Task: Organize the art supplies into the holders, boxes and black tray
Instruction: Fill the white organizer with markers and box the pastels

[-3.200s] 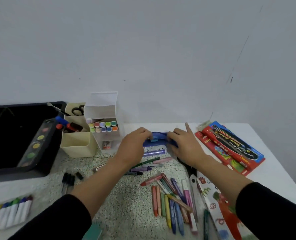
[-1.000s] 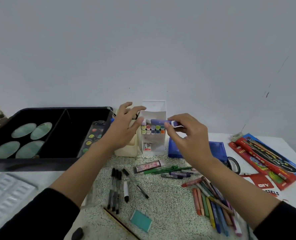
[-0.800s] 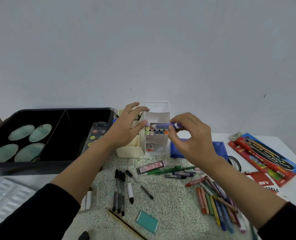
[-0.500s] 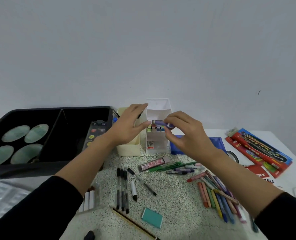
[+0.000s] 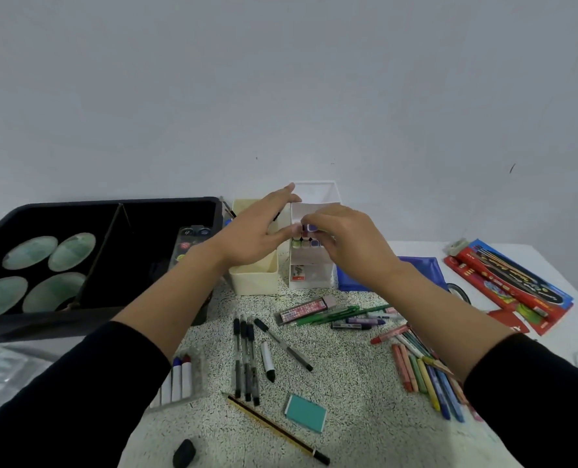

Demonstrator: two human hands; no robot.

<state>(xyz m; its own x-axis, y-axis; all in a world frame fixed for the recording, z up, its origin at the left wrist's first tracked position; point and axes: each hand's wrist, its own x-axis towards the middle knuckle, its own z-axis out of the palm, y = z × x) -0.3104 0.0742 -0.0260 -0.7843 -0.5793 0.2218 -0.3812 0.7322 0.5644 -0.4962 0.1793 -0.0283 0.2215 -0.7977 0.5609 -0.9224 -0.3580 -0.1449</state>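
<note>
Art supplies look only partly sorted: black pens, crayons, a pencil, a teal eraser and a lead case lie loose on the speckled mat. The right hand pinches a purple marker at the mouth of the white marker box, among the capped markers standing there. The left hand, fingers straight, steadies the box's side. The cream holder sits just beside the box, its contents mostly hidden by that hand. In the black tray four oval palettes fill the left compartment and a watercolour set leans in the right. Most of the work, I judge, remains.
</note>
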